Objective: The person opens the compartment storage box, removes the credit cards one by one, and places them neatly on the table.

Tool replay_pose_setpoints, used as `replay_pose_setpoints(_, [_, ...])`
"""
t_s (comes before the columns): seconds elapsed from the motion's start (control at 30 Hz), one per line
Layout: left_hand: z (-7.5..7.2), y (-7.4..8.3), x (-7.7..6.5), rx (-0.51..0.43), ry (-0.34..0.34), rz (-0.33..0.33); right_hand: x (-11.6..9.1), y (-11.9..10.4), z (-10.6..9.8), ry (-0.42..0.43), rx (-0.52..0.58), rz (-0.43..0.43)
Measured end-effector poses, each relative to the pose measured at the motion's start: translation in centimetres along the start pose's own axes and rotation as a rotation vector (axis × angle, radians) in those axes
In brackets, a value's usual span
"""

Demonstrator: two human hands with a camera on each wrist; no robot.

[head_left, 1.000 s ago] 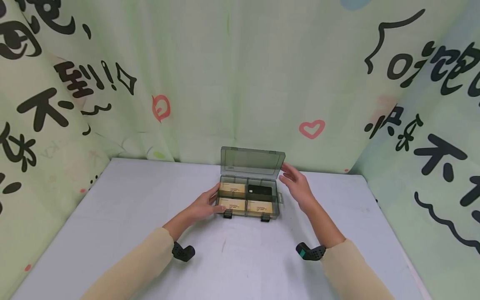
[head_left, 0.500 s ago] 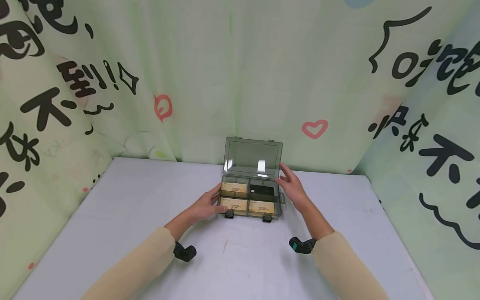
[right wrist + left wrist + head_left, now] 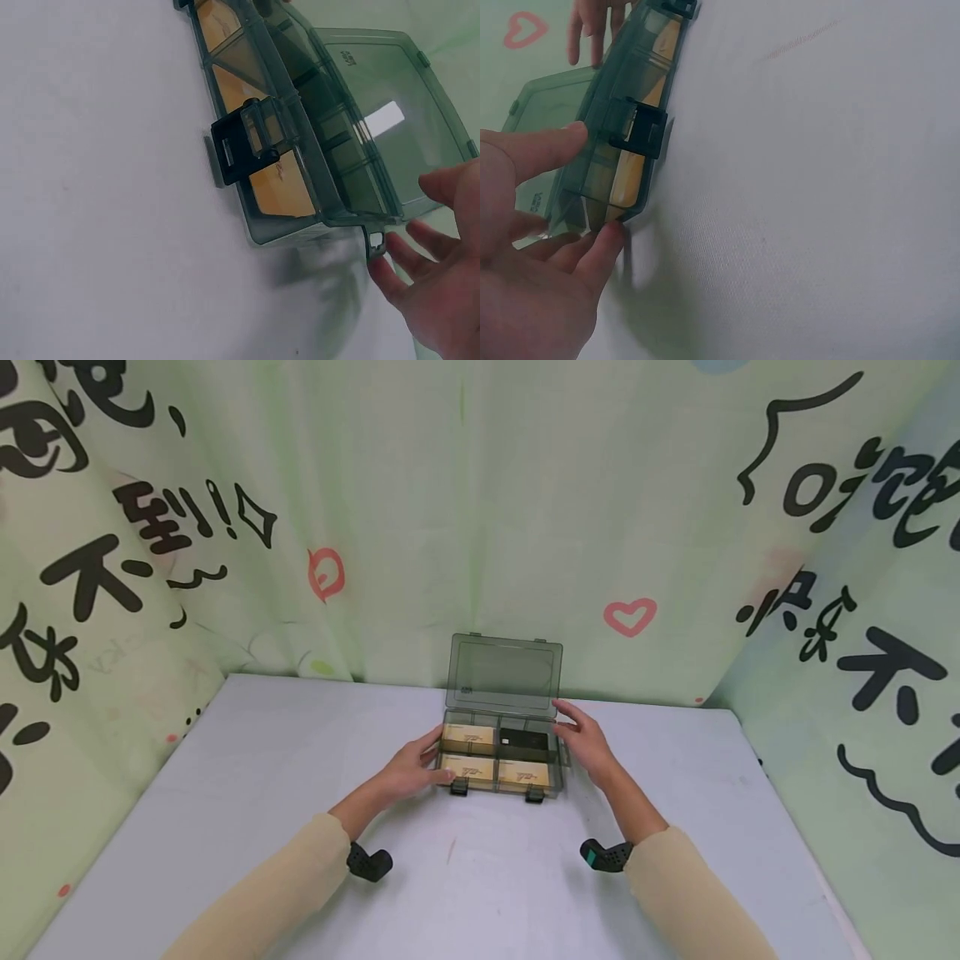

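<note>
A clear grey plastic storage box (image 3: 491, 792) with compartments stands on the table, its lid (image 3: 506, 672) raised and leaning back. Inside lie several tan cards (image 3: 467, 768) and one black card (image 3: 523, 740) at the back right. My left hand (image 3: 408, 767) grips the box's left end, thumb over the front rim and fingers along the side, as the left wrist view shows. Beside the right end is my right hand (image 3: 588, 743), fingers loosely extended near the lid's lower right corner and the side tab (image 3: 375, 241). Whether its fingertips touch the box is hard to tell.
Two black latches (image 3: 534, 795) hang from the box's front edge. The box is near the back edge of the white table (image 3: 480, 885). Behind and at both sides hangs a pale green printed curtain (image 3: 480, 527).
The lid has tilted further back than a second ago. My right hand shifted slightly left with it, then its fingers dropped lower along the lid's edge. My left hand stays on the box.
</note>
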State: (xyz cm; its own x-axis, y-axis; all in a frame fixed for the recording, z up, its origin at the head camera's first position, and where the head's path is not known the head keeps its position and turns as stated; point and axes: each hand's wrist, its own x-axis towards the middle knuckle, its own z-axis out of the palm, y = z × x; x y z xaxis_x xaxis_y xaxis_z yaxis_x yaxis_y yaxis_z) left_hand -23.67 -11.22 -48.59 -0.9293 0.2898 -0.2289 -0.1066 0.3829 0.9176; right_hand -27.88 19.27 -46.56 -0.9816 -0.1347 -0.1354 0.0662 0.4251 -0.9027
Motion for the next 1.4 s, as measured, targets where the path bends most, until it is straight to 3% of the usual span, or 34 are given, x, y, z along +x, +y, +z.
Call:
replay_pose_setpoints(0.4, [-0.8, -0.4, 0.1, -0.024, -0.006, 0.053, -0.3, 1.1, 0.8, 0.008, -0.261, -0.036])
replay_pose_setpoints(0.87, [-0.7, -0.3, 0.3, 0.019, -0.020, 0.013, 1.0, 1.3, 1.7, -0.008, -0.631, -0.145])
replay_pose_setpoints(1.23, [-0.5, 0.0, 0.5, 0.036, -0.025, -0.023, 1.6, 1.5, 2.1, -0.033, -0.615, -0.091])
replay_pose_setpoints(1.4, [-0.5, 0.1, 0.5, 0.037, -0.023, -0.030, 1.4, 1.5, 2.1, 0.002, -0.572, -0.131])
